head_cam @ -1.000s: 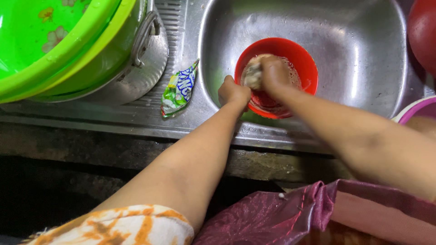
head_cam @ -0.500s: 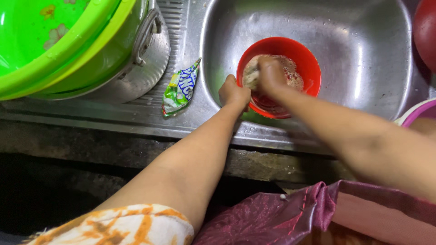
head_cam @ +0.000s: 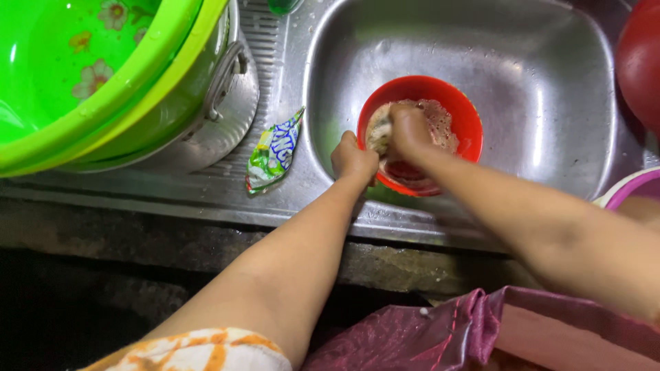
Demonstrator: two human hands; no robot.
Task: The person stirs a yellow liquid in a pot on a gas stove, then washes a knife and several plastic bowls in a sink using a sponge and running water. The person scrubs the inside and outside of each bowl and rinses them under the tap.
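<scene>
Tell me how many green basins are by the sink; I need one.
2: both nested left of the sink, the flowered upper green basin inside the lower green basin. More may be hidden.

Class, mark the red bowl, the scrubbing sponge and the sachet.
red bowl [head_cam: 467, 124]: head view, right inner wall.
scrubbing sponge [head_cam: 377, 134]: head view, soapy left face.
sachet [head_cam: 273, 152]: head view, middle of the packet.

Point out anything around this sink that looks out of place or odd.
One thing: a crumpled green and blue sachet lies loose on the wet drainboard, between the metal pot and the sink basin. Otherwise nothing stands out; the left hand steadies the red bowl while the right hand presses a scrubber inside.
</scene>
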